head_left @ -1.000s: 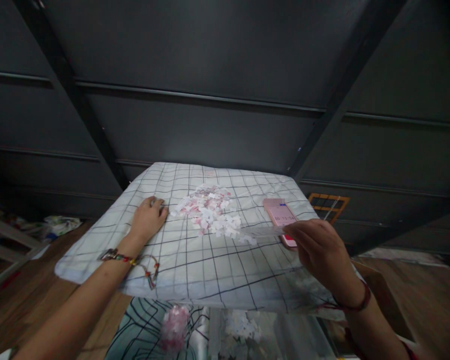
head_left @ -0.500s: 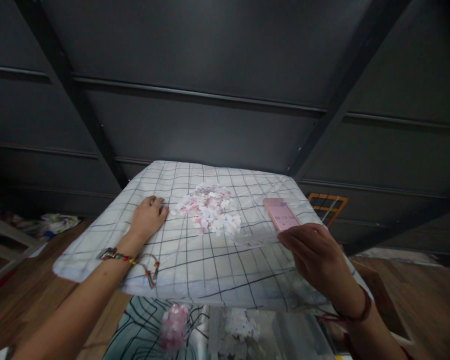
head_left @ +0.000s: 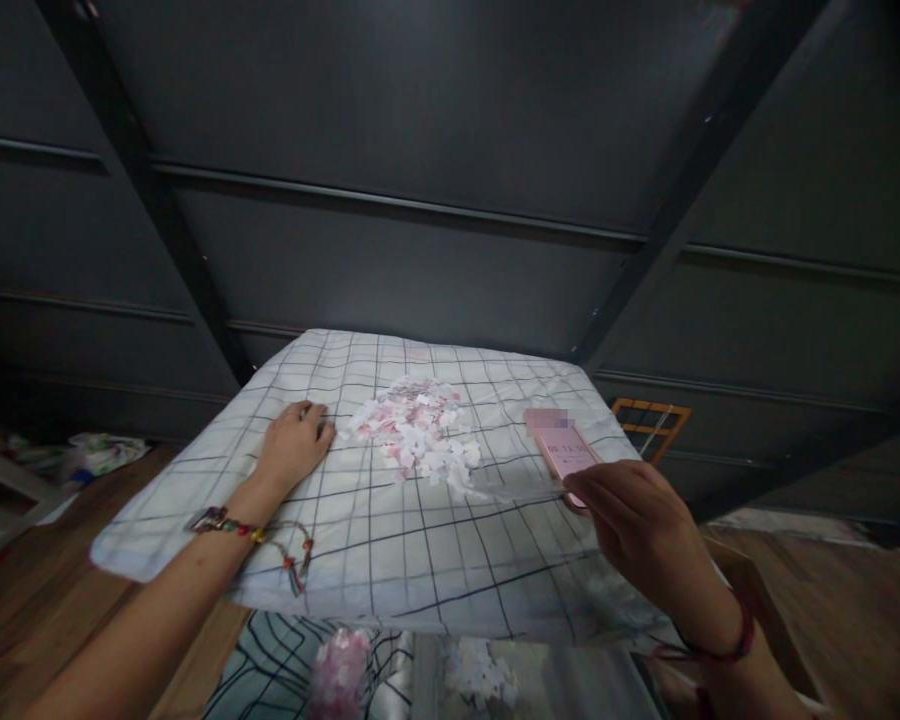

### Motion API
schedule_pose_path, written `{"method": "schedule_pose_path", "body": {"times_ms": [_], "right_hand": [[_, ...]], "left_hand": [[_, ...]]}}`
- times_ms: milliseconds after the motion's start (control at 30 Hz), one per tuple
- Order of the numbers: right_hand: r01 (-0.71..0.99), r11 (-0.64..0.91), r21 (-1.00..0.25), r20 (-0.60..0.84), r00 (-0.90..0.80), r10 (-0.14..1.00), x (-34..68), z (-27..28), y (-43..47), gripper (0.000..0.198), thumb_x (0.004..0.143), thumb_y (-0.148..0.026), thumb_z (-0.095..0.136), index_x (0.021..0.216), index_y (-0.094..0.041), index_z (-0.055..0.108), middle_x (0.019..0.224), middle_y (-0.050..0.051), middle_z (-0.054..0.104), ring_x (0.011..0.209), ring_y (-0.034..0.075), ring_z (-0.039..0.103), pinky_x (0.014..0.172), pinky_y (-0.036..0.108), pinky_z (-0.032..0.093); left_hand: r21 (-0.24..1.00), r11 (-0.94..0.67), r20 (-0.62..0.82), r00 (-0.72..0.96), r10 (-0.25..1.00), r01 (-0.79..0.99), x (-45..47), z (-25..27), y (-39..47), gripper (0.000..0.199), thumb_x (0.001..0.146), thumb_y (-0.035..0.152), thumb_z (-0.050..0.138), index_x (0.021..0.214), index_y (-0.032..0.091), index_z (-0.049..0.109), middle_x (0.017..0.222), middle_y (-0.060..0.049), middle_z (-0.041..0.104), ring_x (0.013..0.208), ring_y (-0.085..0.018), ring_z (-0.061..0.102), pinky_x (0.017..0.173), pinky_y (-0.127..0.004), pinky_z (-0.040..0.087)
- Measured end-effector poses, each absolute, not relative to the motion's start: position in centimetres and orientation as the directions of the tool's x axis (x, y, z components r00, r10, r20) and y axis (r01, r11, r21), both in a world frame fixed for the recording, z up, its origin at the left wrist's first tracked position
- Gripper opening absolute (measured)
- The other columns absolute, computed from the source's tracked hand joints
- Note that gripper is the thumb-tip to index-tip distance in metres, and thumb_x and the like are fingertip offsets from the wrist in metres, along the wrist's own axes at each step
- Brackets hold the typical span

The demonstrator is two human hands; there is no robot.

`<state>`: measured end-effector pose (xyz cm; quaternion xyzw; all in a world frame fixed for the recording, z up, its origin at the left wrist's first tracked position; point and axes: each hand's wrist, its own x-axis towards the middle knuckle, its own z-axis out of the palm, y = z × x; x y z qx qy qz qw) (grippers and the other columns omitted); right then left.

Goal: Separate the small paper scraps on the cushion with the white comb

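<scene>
My left hand (head_left: 294, 443) rests palm down on the checked cloth (head_left: 390, 545), open, its fingers a little bent and nothing in them. Just right of it lies a loose heap of white and pink paper scraps (head_left: 416, 425). My right hand (head_left: 641, 525) is closed in a pinch on one end of a thin, see-through plastic piece (head_left: 521, 493), possibly a bag. The plastic's far end reaches the near right edge of the heap and is blurred. Beyond my right fingertips a pink phone (head_left: 566, 450) lies on the cloth, showing a running timer.
Below the table's near edge are a clear bag of pink scraps (head_left: 339, 672) and a grey see-through box (head_left: 532, 680) with white scraps inside. Dark panels (head_left: 412, 270) stand behind the table. An orange frame (head_left: 654, 425) is at the right.
My right hand has come slightly nearer, and the plastic has turned more edge-on, its tip now at the scraps. The left hand stays put. The view has shifted slightly.
</scene>
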<state>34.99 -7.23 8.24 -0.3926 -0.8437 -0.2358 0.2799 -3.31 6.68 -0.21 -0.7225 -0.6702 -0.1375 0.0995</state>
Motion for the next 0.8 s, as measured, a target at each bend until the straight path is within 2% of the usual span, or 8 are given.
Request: {"method": "schedule_pose_path", "body": {"times_ms": [233, 433, 567, 700, 800], "right_hand": [[0.784, 0.596, 0.173, 0.671, -0.537, 0.511, 34.7, 8.6, -7.4, 0.029, 0.078, -0.001, 0.042, 0.093, -0.018, 0.061, 0.075, 0.003, 0.065, 0.068, 0.015, 0.056, 0.068, 0.031, 0.044], [0.775, 0.602, 0.190, 0.648, -0.560, 0.516, 34.3, 8.3, -7.4, 0.027, 0.077, 0.001, 0.043, 0.090, -0.016, 0.060, 0.073, 0.003, 0.065, 0.067, 0.015, 0.055, 0.066, 0.031, 0.044], [0.775, 0.606, 0.181, 0.680, -0.544, 0.492, 34.6, 7.8, -7.5, 0.029, 0.078, 0.002, 0.044, 0.096, -0.017, 0.058, 0.078, 0.004, 0.066, 0.073, 0.015, 0.056, 0.069, 0.032, 0.045], [0.792, 0.565, 0.230, 0.714, -0.532, 0.455, 34.9, 6.7, -7.0, 0.028, 0.079, 0.001, 0.049, 0.099, -0.016, 0.058, 0.082, 0.006, 0.067, 0.079, 0.017, 0.059, 0.072, 0.033, 0.048], [0.781, 0.564, 0.267, 0.660, -0.575, 0.483, 34.7, 5.9, -7.1, 0.022, 0.082, -0.003, 0.049, 0.096, -0.015, 0.061, 0.083, 0.007, 0.068, 0.079, 0.018, 0.061, 0.071, 0.033, 0.050]], "left_hand": [[0.053, -0.069, 0.354, 0.046, 0.934, 0.996, -3.3, -0.3, 6.7, 0.044, 0.086, 0.036, 0.034, 0.115, 0.013, 0.059, 0.120, -0.016, 0.057, 0.110, -0.030, 0.054, 0.091, -0.044, 0.046], [0.059, -0.075, 0.326, 0.052, 0.944, 0.995, -3.4, -0.2, 6.6, 0.047, 0.087, 0.036, 0.032, 0.118, 0.011, 0.057, 0.122, -0.018, 0.055, 0.112, -0.031, 0.053, 0.092, -0.044, 0.046], [0.064, -0.082, 0.336, 0.056, 0.940, 0.995, -3.3, -0.1, 6.5, 0.046, 0.087, 0.035, 0.033, 0.116, 0.010, 0.058, 0.121, -0.019, 0.055, 0.113, -0.031, 0.052, 0.092, -0.044, 0.046], [0.063, -0.085, 0.339, 0.059, 0.939, 0.994, -3.2, -0.2, 6.6, 0.043, 0.086, 0.033, 0.036, 0.115, 0.010, 0.059, 0.121, -0.019, 0.055, 0.113, -0.031, 0.052, 0.094, -0.044, 0.045], [0.061, -0.132, 0.383, 0.099, 0.919, 0.989, -3.1, 0.6, 6.4, 0.042, 0.085, 0.032, 0.038, 0.115, 0.011, 0.058, 0.126, -0.019, 0.050, 0.117, -0.032, 0.048, 0.097, -0.046, 0.042]]}}
